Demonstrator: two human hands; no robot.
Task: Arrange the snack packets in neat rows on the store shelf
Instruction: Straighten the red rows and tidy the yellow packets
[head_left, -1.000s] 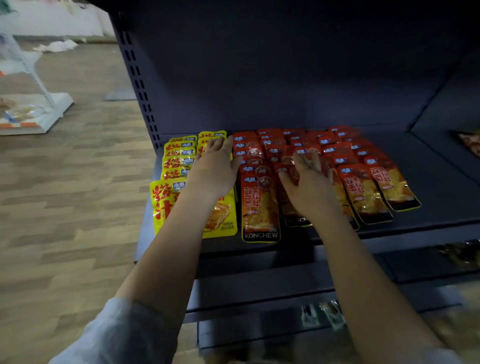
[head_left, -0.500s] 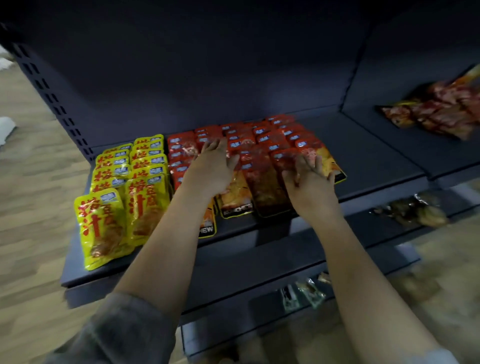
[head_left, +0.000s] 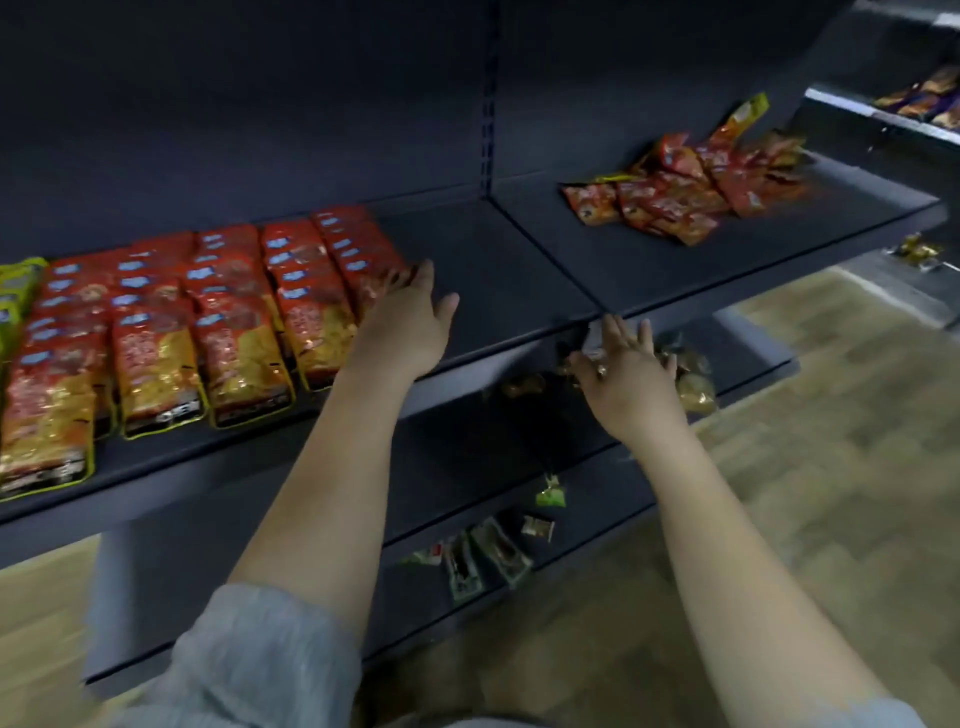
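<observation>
A dark shelf (head_left: 509, 280) runs across the view, with lower shelves (head_left: 467, 447) beneath it and a wood floor (head_left: 831, 467) to the right. On the shelf's left part, red packets (head_left: 234, 332) lie in overlapping rows running front to back, with a few yellow packets (head_left: 15, 291) at the far left edge. On the next section to the right, well apart from the rows, lies a loose pile (head_left: 685, 187) of red packets. Small wrapped snacks (head_left: 493, 551) lie scattered on the lower shelves.

The left hand (head_left: 405, 322) rests flat on the shelf, fingers straight, against the right edge of the rightmost red row. The right hand (head_left: 628, 379) hovers past the shelf's front edge, fingers spread and relaxed; it seems to grasp nothing, though blur makes this uncertain.
</observation>
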